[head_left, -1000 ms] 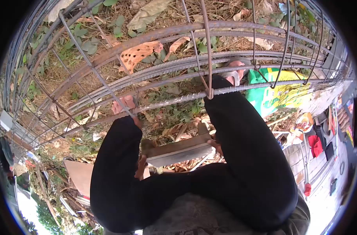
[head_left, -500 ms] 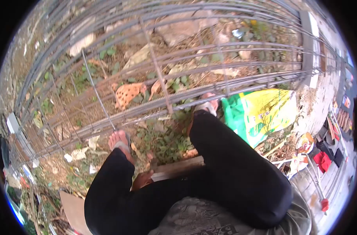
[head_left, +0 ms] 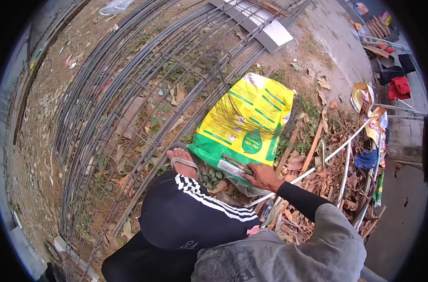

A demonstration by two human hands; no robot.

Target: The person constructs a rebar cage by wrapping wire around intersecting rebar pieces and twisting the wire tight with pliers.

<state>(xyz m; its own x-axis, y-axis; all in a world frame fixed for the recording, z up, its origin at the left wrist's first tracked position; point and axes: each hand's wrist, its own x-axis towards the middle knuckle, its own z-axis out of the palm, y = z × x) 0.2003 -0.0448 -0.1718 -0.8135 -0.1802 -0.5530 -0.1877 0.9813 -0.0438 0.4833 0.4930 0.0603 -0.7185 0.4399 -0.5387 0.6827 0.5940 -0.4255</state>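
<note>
While the right hand (head_left: 263, 177) is at the green lower edge of the yellow-and-green bag (head_left: 258, 101), its fingers are clamped on the near end of a slim brown tool (head_left: 236, 162) that lies over that edge. How the left hand's fingers stand, I cannot tell. Steel bars (head_left: 182, 108) crowd the bag's left side, a foot (head_left: 184, 161) sits beside its lower left corner, and a white pipe (head_left: 324, 156) slants past its lower right, narrowing the room; bare ground (head_left: 324, 54) opens beyond its upper right.
</note>
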